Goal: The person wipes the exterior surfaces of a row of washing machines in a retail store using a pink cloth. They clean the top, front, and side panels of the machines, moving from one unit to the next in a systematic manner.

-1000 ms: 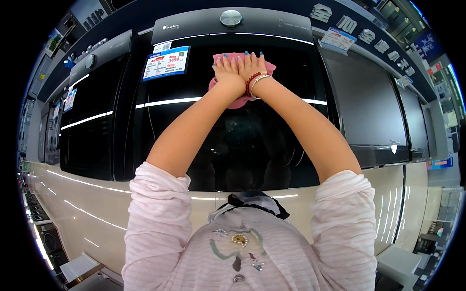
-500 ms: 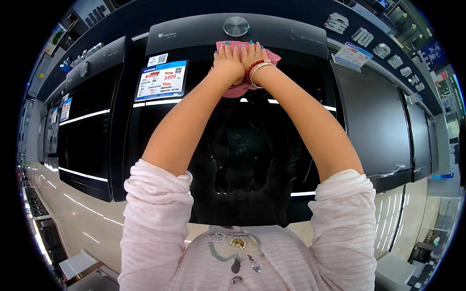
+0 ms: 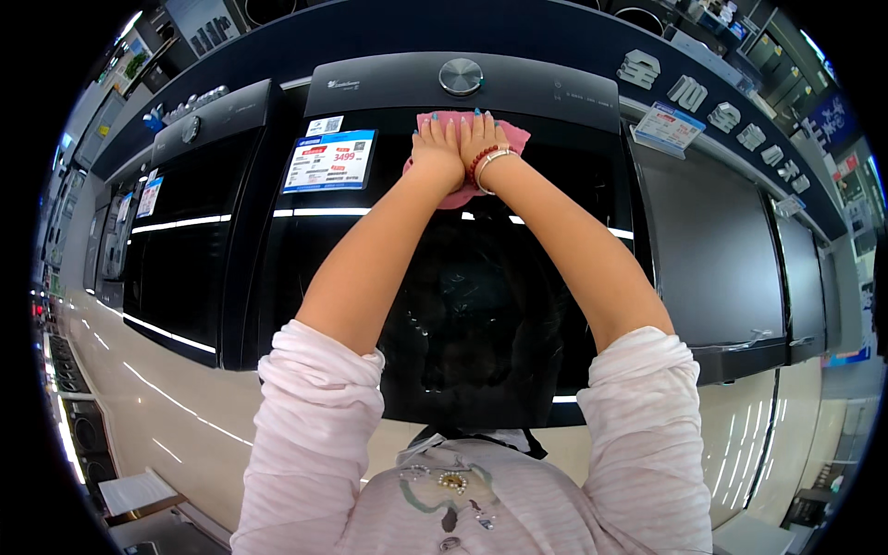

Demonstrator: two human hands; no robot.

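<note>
A pink cloth lies on the glossy black lid of an appliance that looks like a top-loading washing machine. Its far edge is by the grey control panel. My left hand and my right hand press flat on the cloth side by side, fingers stretched forward, nails painted. Around the right wrist are red beads and a pale bangle. Beyond my fingertips sits a round silver knob. Much of the cloth's middle is hidden under my hands.
A price card lies on the lid's far left part. A similar black machine stands to the left and grey-topped ones to the right. Behind runs a dark ledge with raised white characters.
Both hands and the cloth have slid slightly toward me, away from the knob and off the panel's edge. The whole view has also shifted a little.
</note>
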